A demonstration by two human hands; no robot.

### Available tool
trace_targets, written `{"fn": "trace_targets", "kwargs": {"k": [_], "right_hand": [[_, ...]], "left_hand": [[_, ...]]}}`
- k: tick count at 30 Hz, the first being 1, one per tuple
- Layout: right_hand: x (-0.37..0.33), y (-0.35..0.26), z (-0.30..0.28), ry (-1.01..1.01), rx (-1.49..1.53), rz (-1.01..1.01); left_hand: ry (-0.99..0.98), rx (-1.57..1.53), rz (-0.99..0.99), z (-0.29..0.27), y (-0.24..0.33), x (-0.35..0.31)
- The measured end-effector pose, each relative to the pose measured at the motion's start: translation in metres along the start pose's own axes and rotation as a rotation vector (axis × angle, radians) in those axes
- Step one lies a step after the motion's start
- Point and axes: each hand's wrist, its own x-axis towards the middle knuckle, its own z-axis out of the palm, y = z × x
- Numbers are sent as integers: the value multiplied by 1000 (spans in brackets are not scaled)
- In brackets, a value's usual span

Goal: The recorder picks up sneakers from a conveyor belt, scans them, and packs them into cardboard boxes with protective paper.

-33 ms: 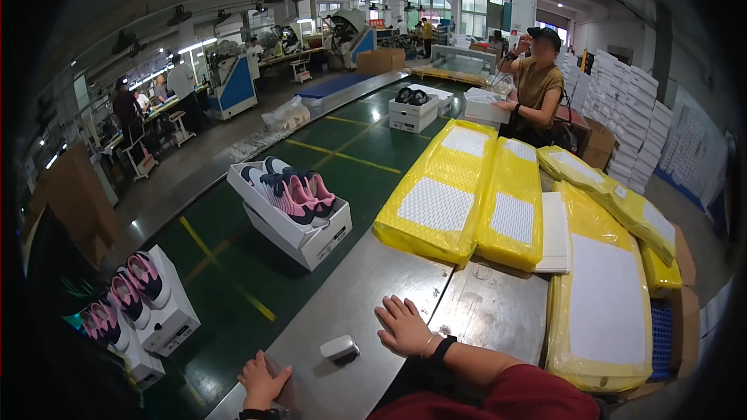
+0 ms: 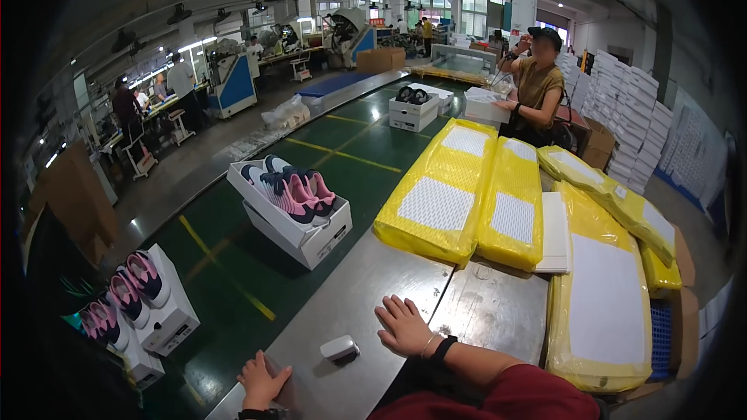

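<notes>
My left hand (image 2: 263, 381) rests on the near edge of the metal table (image 2: 373, 284), fingers spread and holding nothing. Flat on the same metal, my right hand (image 2: 408, 328) lies with its fingers apart, also free of any object. Between the two hands sits a small white rounded case (image 2: 339, 348), touched by neither. Beyond them on the green conveyor belt (image 2: 226, 264), pink and navy sneakers (image 2: 294, 193) stand in a white shoebox (image 2: 311, 243) set on its lid or another box part; which one I cannot tell.
More pink sneakers (image 2: 128, 295) sit on white boxes (image 2: 175, 315) at the left. Yellow-wrapped packs (image 2: 436, 202) lie on the table's right, beside a large yellow-edged pack (image 2: 607, 295). A co-worker (image 2: 542, 82) stands at the far right by a white box (image 2: 484, 109).
</notes>
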Motion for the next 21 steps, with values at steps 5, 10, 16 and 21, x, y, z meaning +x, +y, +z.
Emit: {"fn": "trace_targets", "kwargs": {"k": [5, 10, 16, 21], "right_hand": [[-2, -5, -3, -8, -6, -11], [17, -4, -5, -28, 133, -74], [18, -16, -17, -96, 9, -20], [13, -21, -7, -182, -50, -50]], "left_hand": [[-118, 16, 41, -20, -14, 6], [-418, -640, 97, -34, -62, 35], [62, -1408, -172, -89, -101, 65], [443, -1735, -418, -104, -171, 93]]}}
